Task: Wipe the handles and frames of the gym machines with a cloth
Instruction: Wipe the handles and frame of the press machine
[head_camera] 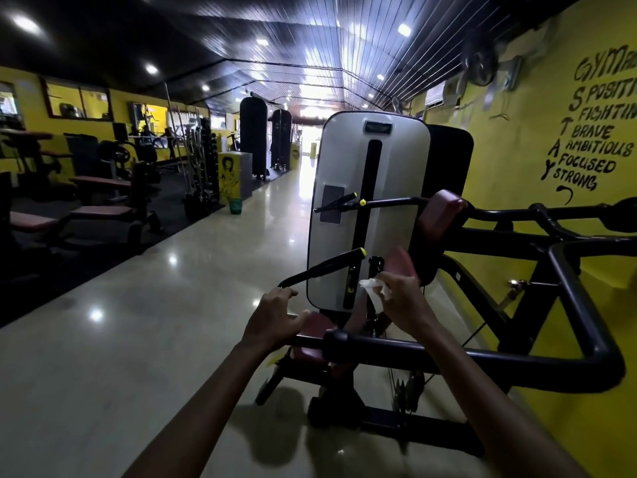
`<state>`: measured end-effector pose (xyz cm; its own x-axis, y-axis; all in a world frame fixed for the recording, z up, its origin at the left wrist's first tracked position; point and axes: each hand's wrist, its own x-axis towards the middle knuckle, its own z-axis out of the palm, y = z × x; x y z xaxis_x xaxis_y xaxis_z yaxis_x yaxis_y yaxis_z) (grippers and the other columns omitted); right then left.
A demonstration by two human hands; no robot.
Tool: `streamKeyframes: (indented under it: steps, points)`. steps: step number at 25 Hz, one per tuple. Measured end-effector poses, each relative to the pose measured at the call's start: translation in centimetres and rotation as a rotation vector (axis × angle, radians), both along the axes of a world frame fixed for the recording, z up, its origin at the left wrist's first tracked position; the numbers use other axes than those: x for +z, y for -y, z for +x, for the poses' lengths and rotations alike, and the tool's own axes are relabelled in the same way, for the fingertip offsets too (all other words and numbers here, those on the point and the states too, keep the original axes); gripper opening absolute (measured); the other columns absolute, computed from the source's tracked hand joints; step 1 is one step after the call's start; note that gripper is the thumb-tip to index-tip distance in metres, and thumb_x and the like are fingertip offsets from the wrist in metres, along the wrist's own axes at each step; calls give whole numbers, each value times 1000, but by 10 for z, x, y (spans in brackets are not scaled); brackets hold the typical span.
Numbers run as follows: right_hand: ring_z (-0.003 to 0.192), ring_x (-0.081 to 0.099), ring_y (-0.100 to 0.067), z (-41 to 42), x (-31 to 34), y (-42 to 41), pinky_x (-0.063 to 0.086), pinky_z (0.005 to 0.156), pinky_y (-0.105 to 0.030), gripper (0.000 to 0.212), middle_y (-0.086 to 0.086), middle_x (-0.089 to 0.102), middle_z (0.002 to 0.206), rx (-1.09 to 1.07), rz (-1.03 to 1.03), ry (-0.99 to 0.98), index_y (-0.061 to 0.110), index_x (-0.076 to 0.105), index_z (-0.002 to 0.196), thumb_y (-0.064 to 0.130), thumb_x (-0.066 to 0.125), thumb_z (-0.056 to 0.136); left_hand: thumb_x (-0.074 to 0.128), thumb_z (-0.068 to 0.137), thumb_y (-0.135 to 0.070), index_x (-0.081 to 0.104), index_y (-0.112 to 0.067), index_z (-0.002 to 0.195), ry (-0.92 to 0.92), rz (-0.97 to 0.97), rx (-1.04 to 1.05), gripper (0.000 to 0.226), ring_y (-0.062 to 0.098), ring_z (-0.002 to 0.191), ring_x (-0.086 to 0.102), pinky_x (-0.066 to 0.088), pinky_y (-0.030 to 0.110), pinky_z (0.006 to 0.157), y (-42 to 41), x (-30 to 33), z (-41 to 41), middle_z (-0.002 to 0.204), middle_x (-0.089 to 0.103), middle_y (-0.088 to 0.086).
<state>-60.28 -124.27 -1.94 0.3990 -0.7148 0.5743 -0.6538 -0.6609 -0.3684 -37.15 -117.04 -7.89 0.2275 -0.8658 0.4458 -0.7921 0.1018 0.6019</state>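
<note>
Counts: two hands, one cloth, one machine in the foreground with two yellow-tipped black handles visible against its white weight-stack cover [348,201].

One white cloth [374,291] is seen, crumpled, pinched in the fingers of the right hand [405,305]. Its bunched end points up and to the left toward the cover; a loose tail hangs downward below the fingers, so its long axis runs roughly vertical. The cloth is held just in front of the lower edge of the cover, beside a small black knob [375,262], and just below the maroon pad [401,263]. Whether the cloth touches the machine cannot be told.

The left hand [275,320] is seen with fingers curled; the fingers lie at the near end of the lower handle [324,267], and the thumb lies by the maroon seat pad [315,320]. Whether the handle is actually gripped cannot be told. The cloth lies to the right of the left hand, apart from it.

The lower handle slopes up to the right, its yellow tip toward the cover. The upper handle [336,201] runs the same way, higher on the cover.

A thick black frame tube [448,353] crosses in front of both forearms and loops round at the right by the yellow wall [517,160].

A green bin [235,205] stands on the glossy floor [172,322] at the left, near the dumbbell racks.
</note>
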Motion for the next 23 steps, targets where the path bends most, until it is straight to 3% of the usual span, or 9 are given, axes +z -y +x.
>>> streamKeyframes:
  steps: [5, 8, 9, 12, 15, 18, 23]
  points:
    - [64, 66, -23, 2, 9, 47, 54, 54, -37, 16, -14, 69, 76, 6, -41, -18, 0, 68, 93, -8, 60, 83, 67, 80, -41, 57, -11, 125, 38, 8, 5, 56, 24, 116, 53, 45, 33, 93, 33, 2, 0, 122, 59, 8]
    - [66, 63, -17, 11, 13, 73, 40, 50, -12, 17, -13, 69, 79, 38, -77, -36, 2, 68, 99, -4, 62, 84, 68, 82, -38, 57, -13, 124, 51, 3, 37, 50, 23, 111, 54, 48, 35, 90, 53, 6, 4, 116, 59, 6]
    - [67, 63, -16, 14, 15, 81, 38, 49, -10, 17, -13, 69, 80, 61, -78, -39, 2, 68, 99, -3, 62, 84, 67, 82, -40, 58, -13, 122, 50, 6, 51, 49, 23, 109, 54, 48, 35, 88, 60, 7, 6, 114, 59, 6]
    - [66, 64, -23, 22, 19, 103, 42, 51, -26, 7, -14, 68, 76, 140, -67, -36, 0, 67, 88, -1, 60, 85, 58, 76, -54, 59, -13, 121, 44, 30, 94, 60, 22, 109, 56, 48, 34, 89, 75, 5, 10, 114, 60, 5]
    - [60, 59, -21, 34, 17, 122, 33, 47, -17, 11, -11, 64, 69, 179, -77, -44, 0, 64, 80, -7, 57, 83, 53, 75, -60, 58, -15, 122, 22, 53, 139, 65, 20, 108, 55, 49, 35, 87, 84, -3, 14, 114, 60, 3]
    - [58, 56, -16, 49, 13, 133, 36, 47, -21, 17, -12, 66, 69, 191, -60, -23, 2, 65, 78, -11, 54, 79, 55, 78, -59, 56, -18, 124, 38, 96, 146, 62, 20, 109, 53, 48, 34, 85, 93, -13, 24, 113, 57, 1]
    - [58, 57, -19, 61, 12, 145, 41, 51, -30, 10, -11, 64, 67, 145, -74, -7, 1, 64, 80, -7, 57, 81, 38, 68, -73, 52, -18, 130, 89, 132, 68, 85, 20, 117, 50, 46, 34, 92, 117, -19, 45, 122, 56, 2]
